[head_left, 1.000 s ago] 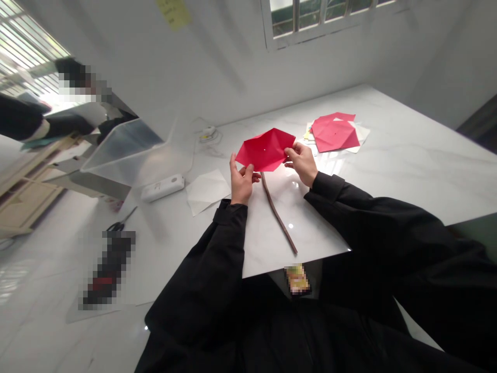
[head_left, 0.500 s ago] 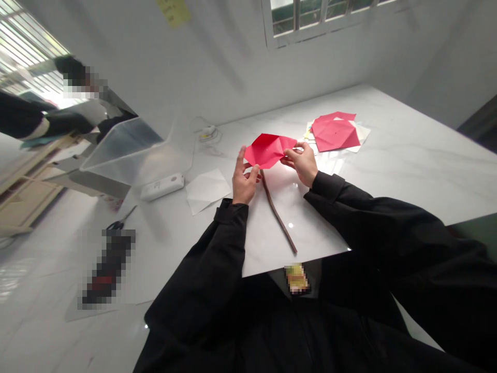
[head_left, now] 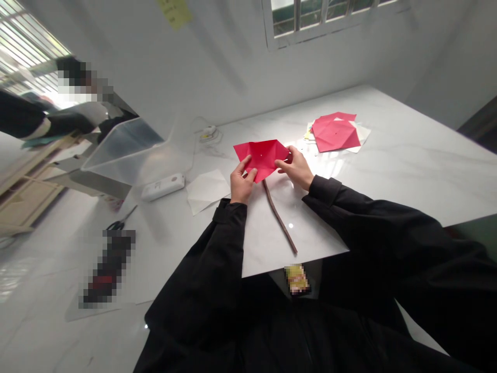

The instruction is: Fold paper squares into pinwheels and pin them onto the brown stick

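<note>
A creased sheet of red paper [head_left: 262,155] with a tiny hole near its middle is held up over the table. My left hand [head_left: 243,181] pinches its lower left edge, thumb in front. At its right edge, my right hand [head_left: 295,168] grips the same sheet between thumb and fingers. Below the paper a thin brown stick [head_left: 278,217] lies on the table, its upper end hidden behind the sheet. To the left of my hands rests a creased white sheet [head_left: 207,190].
Stacked red and cream papers [head_left: 336,134] lie at the back right. On the left are a white power strip [head_left: 163,187], a clear plastic bin [head_left: 124,150] and scissors [head_left: 121,221]. A small white plug with cable [head_left: 209,133] sits near the wall. Another person is at far left.
The red sheet has turned and tilted toward me, moving slightly left and down. Both hands have shifted their grip along its edges; the stick has stayed in place.
</note>
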`<state>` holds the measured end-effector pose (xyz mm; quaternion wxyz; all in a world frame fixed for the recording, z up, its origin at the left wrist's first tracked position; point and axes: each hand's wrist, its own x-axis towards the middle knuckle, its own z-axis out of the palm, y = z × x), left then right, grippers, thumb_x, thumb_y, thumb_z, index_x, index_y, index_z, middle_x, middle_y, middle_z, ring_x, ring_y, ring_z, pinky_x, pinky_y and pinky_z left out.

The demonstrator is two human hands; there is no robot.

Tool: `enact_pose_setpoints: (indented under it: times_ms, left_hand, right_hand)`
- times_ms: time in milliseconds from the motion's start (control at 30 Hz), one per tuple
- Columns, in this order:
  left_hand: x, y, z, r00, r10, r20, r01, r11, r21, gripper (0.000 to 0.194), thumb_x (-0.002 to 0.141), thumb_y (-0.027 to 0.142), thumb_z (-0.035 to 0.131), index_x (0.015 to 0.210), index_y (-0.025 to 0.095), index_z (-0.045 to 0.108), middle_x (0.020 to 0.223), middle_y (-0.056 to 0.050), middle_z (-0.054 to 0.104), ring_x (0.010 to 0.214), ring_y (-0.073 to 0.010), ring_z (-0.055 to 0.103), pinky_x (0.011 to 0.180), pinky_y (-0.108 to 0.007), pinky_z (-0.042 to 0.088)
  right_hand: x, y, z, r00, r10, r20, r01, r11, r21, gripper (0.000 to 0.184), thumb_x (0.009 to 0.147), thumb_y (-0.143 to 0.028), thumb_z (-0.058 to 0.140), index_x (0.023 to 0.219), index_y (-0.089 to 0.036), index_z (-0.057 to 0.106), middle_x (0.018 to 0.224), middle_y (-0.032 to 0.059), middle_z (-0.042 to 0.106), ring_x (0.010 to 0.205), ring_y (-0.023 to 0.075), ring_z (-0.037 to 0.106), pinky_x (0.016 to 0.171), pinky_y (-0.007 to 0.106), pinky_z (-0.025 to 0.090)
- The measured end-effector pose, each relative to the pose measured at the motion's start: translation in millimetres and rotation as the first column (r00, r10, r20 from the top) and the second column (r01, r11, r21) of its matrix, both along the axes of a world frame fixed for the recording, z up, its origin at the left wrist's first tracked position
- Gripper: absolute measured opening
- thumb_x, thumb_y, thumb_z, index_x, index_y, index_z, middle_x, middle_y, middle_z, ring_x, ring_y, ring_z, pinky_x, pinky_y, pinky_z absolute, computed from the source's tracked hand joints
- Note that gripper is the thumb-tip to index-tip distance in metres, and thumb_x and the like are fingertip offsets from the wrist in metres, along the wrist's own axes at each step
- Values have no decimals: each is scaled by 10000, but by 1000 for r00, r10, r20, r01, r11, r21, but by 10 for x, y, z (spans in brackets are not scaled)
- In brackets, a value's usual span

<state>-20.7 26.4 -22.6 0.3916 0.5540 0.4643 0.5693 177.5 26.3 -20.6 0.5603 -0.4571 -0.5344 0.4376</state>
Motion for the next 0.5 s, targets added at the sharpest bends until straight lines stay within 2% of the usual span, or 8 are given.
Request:
enact_pose_setpoints:
  times_ms: [67,200,267,400,500]
  left_hand:
    - [11,-14,2,999,-43,5,43,999,-6,598,757,223,790,1350,197,722,1446,-128,694,1243,-270,706,1055,-410,600]
    - [41,-72,51,995,-104,-1,103,994,-35,639,749,192,756,1385,182,703,1437,-139,701,1169,-255,738,1006,-387,624]
    - [52,-93,78,992,-122,-15,121,992,-37,644,741,167,732,1385,177,706,1421,-139,709,1164,-254,739,983,-369,631]
    - [57,-105,109,993,-114,-31,114,993,-21,666,723,115,662,1384,176,712,1399,-137,719,1140,-254,744,936,-358,647]
    - [47,-103,117,996,-92,-19,92,996,-20,652,716,102,631,1355,189,732,1333,-114,754,1081,-244,755,896,-355,659]
  right_hand:
    - [43,21,1,994,-97,44,94,994,63,378,771,-335,737,1066,-249,516,1094,59,693,842,195,713,703,356,658]
    - [175,74,43,969,-226,103,206,962,178,416,752,-286,752,1131,-258,582,1243,95,692,1118,266,697,872,393,649]
    - [223,96,53,971,-202,127,172,962,212,372,752,-263,731,1112,-252,640,1249,83,712,1164,275,686,900,401,642]
    - [228,126,13,990,-54,134,32,987,159,213,779,-253,643,958,-220,754,1141,50,755,960,223,735,854,396,652]
    - [194,134,-16,997,15,80,-23,994,105,265,786,-256,626,990,-210,789,1074,50,777,856,202,737,834,403,658]
